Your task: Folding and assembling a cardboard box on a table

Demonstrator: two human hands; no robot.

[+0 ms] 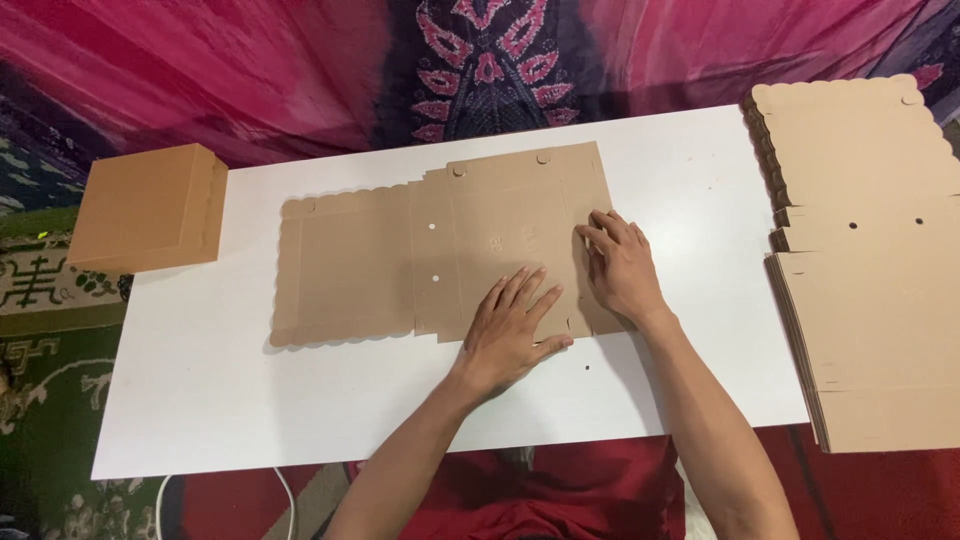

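A flat die-cut brown cardboard box blank [380,260] with scalloped edges lies unfolded in the middle of the white table [220,380]. My left hand [510,325] presses flat on its near right part, fingers spread. My right hand [622,268] rests on the blank's right panel, fingertips bent along a crease line. Neither hand grips anything.
A folded, closed brown cardboard box [150,208] sits at the table's left end. A tall stack of flat box blanks [870,260] lies at the right end, overhanging the edge. Pink and purple patterned cloth [480,60] hangs beyond the table. A white cable [285,490] runs below the near edge.
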